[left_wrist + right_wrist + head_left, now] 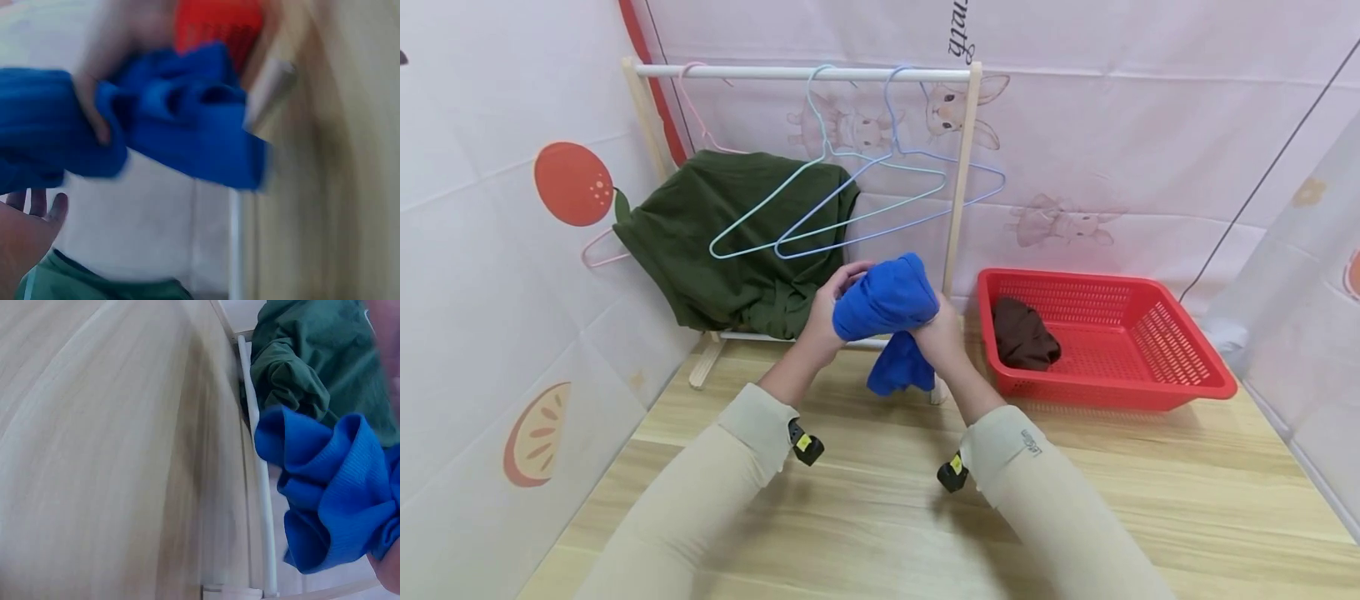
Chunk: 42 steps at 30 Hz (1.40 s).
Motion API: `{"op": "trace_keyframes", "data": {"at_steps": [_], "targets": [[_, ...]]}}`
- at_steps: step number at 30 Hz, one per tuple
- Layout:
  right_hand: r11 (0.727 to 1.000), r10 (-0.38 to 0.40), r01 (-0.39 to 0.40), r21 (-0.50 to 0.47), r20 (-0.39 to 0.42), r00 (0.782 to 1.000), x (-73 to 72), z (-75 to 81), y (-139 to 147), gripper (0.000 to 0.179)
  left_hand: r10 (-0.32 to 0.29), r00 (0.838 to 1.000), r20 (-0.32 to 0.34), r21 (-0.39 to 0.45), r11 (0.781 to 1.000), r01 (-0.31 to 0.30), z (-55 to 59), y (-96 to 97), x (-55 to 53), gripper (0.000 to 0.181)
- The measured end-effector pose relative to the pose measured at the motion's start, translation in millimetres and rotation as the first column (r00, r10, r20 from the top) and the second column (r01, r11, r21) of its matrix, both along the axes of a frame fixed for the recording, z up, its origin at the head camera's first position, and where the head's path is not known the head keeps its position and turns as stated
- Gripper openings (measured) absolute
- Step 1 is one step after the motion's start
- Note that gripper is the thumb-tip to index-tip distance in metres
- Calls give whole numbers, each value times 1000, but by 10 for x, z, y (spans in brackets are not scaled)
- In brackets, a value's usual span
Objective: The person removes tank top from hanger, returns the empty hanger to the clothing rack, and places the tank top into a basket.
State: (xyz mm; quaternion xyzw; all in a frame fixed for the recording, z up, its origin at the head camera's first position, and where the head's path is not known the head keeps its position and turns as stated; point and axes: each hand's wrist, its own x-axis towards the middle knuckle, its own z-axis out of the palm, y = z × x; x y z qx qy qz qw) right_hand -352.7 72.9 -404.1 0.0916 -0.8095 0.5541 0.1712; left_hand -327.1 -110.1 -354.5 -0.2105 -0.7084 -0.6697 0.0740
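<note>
A bunched blue ribbed garment [886, 293] is held up in front of the clothes rack, with a loose end hanging below. On its left side is my left hand [826, 312], fingers bent around its far side; one finger stands free of the cloth in the left wrist view. My right hand [942, 332] grips the bundle from the right, and a finger [94, 115] crosses the fabric. In the right wrist view the garment's wavy folded edge [340, 487] spreads outward. Cloth hides part of both hands.
A wooden rack with a white rail [805, 73] carries a dark green garment [722, 225] on a pink hanger [703, 125], beside a mint hanger [752, 208] and a blue hanger [835, 204]. At right, a red basket [1105, 387] holds a brown cloth [1022, 335].
</note>
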Motion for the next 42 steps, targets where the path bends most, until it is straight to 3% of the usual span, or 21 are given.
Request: {"op": "trace_keyframes", "data": {"at_steps": [3,6,10,13,15,18,21,23,26,29,32,34,38,42], "targets": [[996,-67,71,57,-78,995,33,33,21,34,24,997,74,-68,998,-19,-121,-97,-37,47],[985,-110,136,107,-213,971,47,31,36,25,17,989,144,-169,986,8,-247,-177,-93,57],[985,-110,147,92,-326,939,55,16,50,19,-40,961,274,-295,948,123,-354,-270,-122,72],[987,-96,136,86,-364,927,58,14,65,20,-101,931,351,-324,920,222,-385,-321,-122,77],[986,-97,142,92,-382,919,59,16,79,21,-114,922,371,-329,912,246,-384,-348,-130,72],[977,-118,178,115,-405,907,59,17,102,22,-95,927,362,-294,932,210,-344,-376,-158,58],[956,-137,233,181,-427,894,64,9,116,23,-59,945,321,-229,963,139,-260,-367,-166,46],[936,-130,258,240,-447,885,76,-4,115,24,-34,962,271,-220,971,97,-183,-311,-132,45],[913,-109,280,296,-485,868,98,-20,104,25,-10,985,171,-312,948,64,-68,-149,-30,63],[904,-102,291,313,-502,859,119,-11,86,23,-11,996,85,-459,887,49,7,57,81,86],[922,-91,257,291,-481,872,147,36,63,21,-32,999,37,-545,837,47,12,225,123,102],[940,-82,218,262,-448,890,172,80,46,22,-25,999,25,-562,827,35,-15,289,119,108],[971,-66,145,189,-371,926,211,160,11,23,7,998,64,-541,840,29,-92,306,76,113],[998,-30,41,47,-217,976,239,233,-18,23,-4,989,149,-494,866,78,-142,275,25,116]]}}
